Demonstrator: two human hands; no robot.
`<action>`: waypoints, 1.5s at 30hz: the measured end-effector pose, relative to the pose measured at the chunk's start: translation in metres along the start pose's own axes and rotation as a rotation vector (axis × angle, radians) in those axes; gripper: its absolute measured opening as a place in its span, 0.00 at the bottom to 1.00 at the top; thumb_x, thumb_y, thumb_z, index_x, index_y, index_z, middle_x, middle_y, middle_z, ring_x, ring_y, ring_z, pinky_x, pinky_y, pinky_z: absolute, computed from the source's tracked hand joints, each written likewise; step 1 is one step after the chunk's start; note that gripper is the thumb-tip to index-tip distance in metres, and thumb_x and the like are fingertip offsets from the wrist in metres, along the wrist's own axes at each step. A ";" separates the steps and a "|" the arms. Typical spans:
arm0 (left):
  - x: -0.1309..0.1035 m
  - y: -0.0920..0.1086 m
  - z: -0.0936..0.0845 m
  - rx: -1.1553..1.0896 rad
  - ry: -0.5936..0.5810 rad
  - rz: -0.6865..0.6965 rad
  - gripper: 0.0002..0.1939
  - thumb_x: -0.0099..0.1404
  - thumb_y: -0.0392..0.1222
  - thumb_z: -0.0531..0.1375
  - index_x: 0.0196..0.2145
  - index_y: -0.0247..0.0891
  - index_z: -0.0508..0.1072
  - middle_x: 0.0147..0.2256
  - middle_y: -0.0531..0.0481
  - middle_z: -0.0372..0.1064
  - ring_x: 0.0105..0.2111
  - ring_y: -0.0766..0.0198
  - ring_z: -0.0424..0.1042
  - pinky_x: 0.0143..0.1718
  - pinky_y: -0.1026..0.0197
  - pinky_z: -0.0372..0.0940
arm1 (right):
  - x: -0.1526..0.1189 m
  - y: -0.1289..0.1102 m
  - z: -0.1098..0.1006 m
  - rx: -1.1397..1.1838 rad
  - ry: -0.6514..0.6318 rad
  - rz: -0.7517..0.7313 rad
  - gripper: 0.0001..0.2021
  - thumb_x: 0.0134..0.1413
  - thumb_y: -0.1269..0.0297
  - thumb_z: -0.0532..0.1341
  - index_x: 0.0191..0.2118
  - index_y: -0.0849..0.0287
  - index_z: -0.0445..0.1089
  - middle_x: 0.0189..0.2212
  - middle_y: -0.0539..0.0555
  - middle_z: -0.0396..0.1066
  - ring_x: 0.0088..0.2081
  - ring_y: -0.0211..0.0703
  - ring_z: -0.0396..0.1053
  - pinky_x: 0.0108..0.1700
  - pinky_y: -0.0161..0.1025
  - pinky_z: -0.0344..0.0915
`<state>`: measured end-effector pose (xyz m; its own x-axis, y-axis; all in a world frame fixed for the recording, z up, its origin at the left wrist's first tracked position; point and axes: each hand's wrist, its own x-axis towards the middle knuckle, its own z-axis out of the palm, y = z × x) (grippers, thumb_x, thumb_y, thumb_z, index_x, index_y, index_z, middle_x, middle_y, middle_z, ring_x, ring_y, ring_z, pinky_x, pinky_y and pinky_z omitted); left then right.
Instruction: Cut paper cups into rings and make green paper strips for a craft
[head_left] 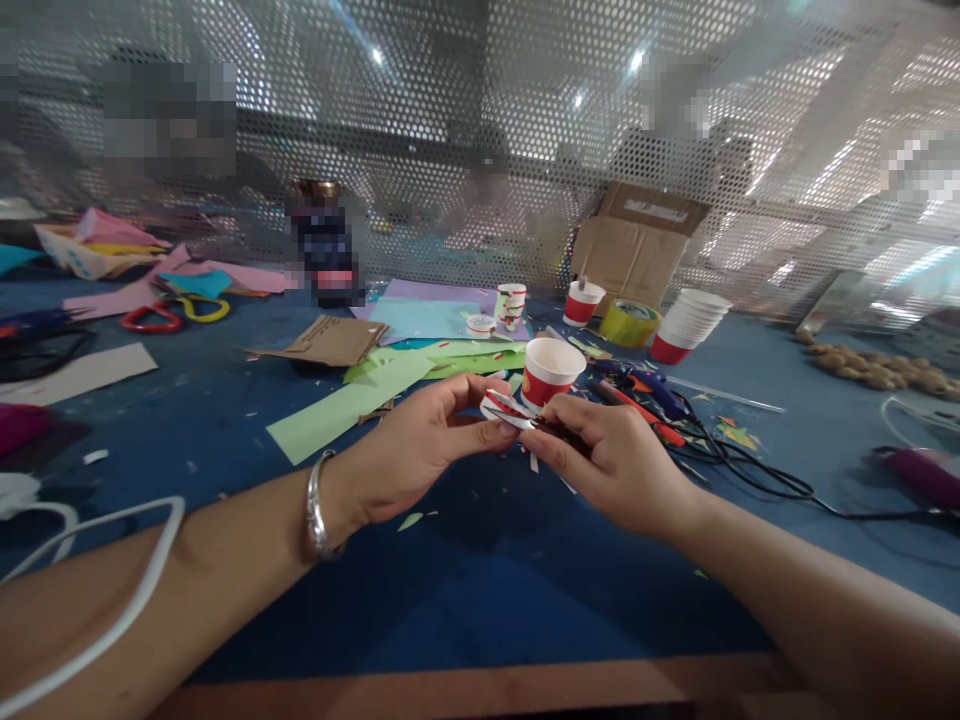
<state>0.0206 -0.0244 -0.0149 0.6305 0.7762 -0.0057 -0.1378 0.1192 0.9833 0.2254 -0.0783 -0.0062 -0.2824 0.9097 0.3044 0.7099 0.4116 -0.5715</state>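
Near the middle of the blue table, my left hand (431,440) pinches a small white and red paper piece (504,404) between thumb and fingers. My right hand (611,455) is closed around a slim dark tool with metal blades (529,418), which looks like small scissors; its blades lie against the paper piece. Just behind the hands stands a red and white paper cup (553,368), upright and open at the top. Narrow paper scraps (534,460) lie below the fingers. Most of the tool is hidden inside my right hand.
Green paper strips (352,400) and cardboard (330,341) lie left of centre. Behind are a small cup (583,302), yellow-green tape (630,322) and stacked cups (686,325). A glue gun (652,388) with black cable is at right, red-handled scissors (151,319) at left. A perforated screen rises behind.
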 end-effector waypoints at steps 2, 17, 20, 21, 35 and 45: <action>-0.001 0.001 0.000 0.013 0.003 0.008 0.17 0.62 0.37 0.69 0.49 0.37 0.73 0.48 0.45 0.74 0.50 0.57 0.72 0.54 0.54 0.63 | -0.001 0.000 -0.001 0.007 -0.006 0.001 0.18 0.65 0.52 0.57 0.27 0.57 0.61 0.21 0.46 0.60 0.23 0.34 0.55 0.26 0.35 0.50; -0.003 0.002 0.002 0.052 0.119 0.097 0.21 0.57 0.39 0.72 0.44 0.38 0.69 0.43 0.49 0.76 0.44 0.61 0.75 0.47 0.58 0.68 | -0.001 -0.003 -0.003 0.023 -0.008 -0.004 0.18 0.66 0.53 0.56 0.27 0.57 0.60 0.20 0.45 0.58 0.22 0.33 0.55 0.25 0.35 0.50; -0.003 0.002 0.003 0.081 0.155 0.151 0.23 0.56 0.40 0.73 0.44 0.39 0.66 0.41 0.50 0.75 0.41 0.61 0.75 0.43 0.58 0.69 | -0.001 -0.003 -0.003 0.009 0.006 -0.006 0.18 0.66 0.52 0.56 0.27 0.57 0.60 0.20 0.45 0.59 0.22 0.33 0.55 0.25 0.34 0.50; -0.003 0.002 0.003 0.098 0.164 0.164 0.24 0.55 0.41 0.73 0.44 0.39 0.66 0.40 0.50 0.75 0.40 0.61 0.75 0.42 0.57 0.70 | -0.001 -0.003 -0.002 0.004 0.009 -0.005 0.18 0.66 0.53 0.56 0.27 0.57 0.60 0.20 0.45 0.59 0.23 0.33 0.55 0.25 0.34 0.50; -0.004 0.005 0.003 0.154 0.188 0.184 0.26 0.54 0.44 0.74 0.43 0.41 0.65 0.38 0.50 0.73 0.38 0.59 0.74 0.39 0.56 0.70 | -0.001 -0.004 -0.004 0.001 0.018 -0.055 0.18 0.67 0.55 0.56 0.26 0.57 0.59 0.19 0.45 0.58 0.21 0.33 0.54 0.25 0.34 0.50; -0.005 0.002 0.003 0.142 0.179 0.149 0.25 0.53 0.43 0.74 0.42 0.39 0.66 0.38 0.51 0.73 0.39 0.60 0.74 0.40 0.58 0.69 | -0.001 -0.005 -0.001 0.004 0.005 -0.017 0.18 0.66 0.53 0.56 0.27 0.57 0.61 0.20 0.45 0.59 0.22 0.33 0.54 0.25 0.34 0.51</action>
<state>0.0198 -0.0298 -0.0119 0.4647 0.8771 0.1211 -0.1022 -0.0828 0.9913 0.2231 -0.0809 -0.0027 -0.2912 0.9021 0.3186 0.7024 0.4277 -0.5690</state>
